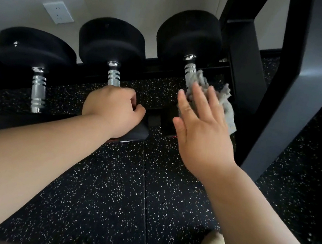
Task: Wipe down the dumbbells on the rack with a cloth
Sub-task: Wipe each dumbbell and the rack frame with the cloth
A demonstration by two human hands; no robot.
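Right hand (203, 128) is lying flat, fingers straight and slightly fanned, thumb sticking out to the left, and is pressing the grey cloth (225, 102) against the chrome handle of the right dumbbell (190, 34). The cloth is bunching up beyond the fingertips and spilling out to the right of the palm, covering the near part of that handle; the far ringed part of the handle is showing bare above it. Nothing is being pinched here, and the palm itself is hidden from view. Left hand (114, 108) is curling knuckles-up round the near end of the handle of the middle dumbbell (111, 41), fingers wrapping under and thumb tucking in on the right; a corner of that dumbbell's near black head is peeking out below the hand. The left dumbbell (35, 46) is sitting untouched, well apart from both hands. All three are resting across the black rack (245, 57), far heads toward the wall, handles pointing toward the person. A white wall socket (58, 12) is showing above the left dumbbell. Black speckled floor (104, 186) is lying beneath both forearms.
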